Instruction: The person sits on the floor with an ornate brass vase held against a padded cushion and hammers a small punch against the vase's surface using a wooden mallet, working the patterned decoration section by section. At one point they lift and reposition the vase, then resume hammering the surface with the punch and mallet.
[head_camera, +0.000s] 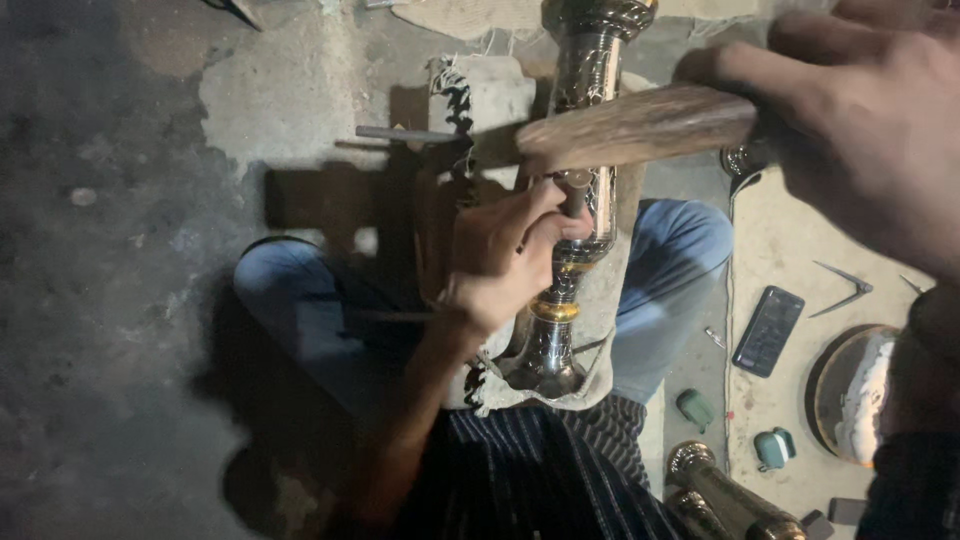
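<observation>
**Punch held to the metal stem**

Your left hand (505, 260) pinches a small punch (577, 190) against the ornate metal stem (585, 130), which lies on sacking across your lap to steady it. Your right hand (860, 130), fingers wrapped tight, holds the wooden mallet (620, 130) above.

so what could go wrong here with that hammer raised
The left hand pinches a short punch against the engraved metal vessel; the wooden hammer in the right hand could miss and strike the fingers. The vessel rests only on cloth over the lap, so it may roll.
</observation>
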